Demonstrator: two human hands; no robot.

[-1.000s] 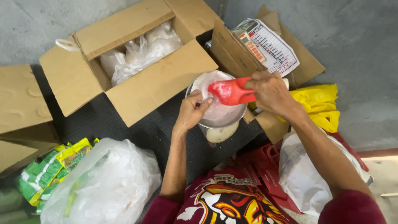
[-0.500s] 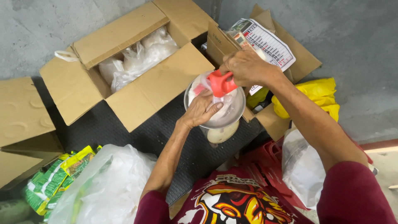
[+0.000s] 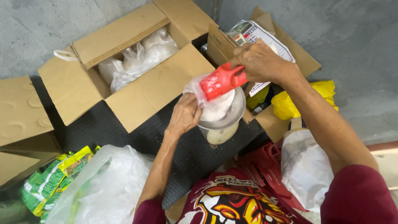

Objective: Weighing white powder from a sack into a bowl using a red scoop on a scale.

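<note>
At the far left a flattened cardboard piece point(image 3: 20, 124) lies on the floor, and near you below it sit green and yellow snack packets point(image 3: 49, 182) beside a big clear plastic bag point(image 3: 103, 191). Farther off, the open cardboard box point(image 3: 137, 79) holds several knotted clear bags of white stuff point(image 3: 137, 60).

Your left hand point(image 3: 184, 116) comes next, near the middle. Its grip is closed on the edge of a small clear plastic bag point(image 3: 215, 108), pinching the mouth of it open over a round metal bowl point(image 3: 236, 114) that seems to be the pan of a small scale (only a pale base shows beneath it). The bag looks thin and crinkled, partly filled with white powder or grain, and it rests in the bowl on the dark mat point(image 3: 124, 128).

Just above the bag is the red plastic scoop point(image 3: 219, 81), tilted with its mouth down and left toward the bag's opening, dusted white inside. Your right hand point(image 3: 259, 62) has its grip wrapped tight around the scoop's handle, just right of the bag.

Behind that hand a printed sheet point(image 3: 257, 33) lies on a second cardboard box point(image 3: 298, 62). To the right sits a yellow bag point(image 3: 302, 103), and near you a white plastic bag point(image 3: 304, 166) over something red point(image 3: 265, 166).
</note>
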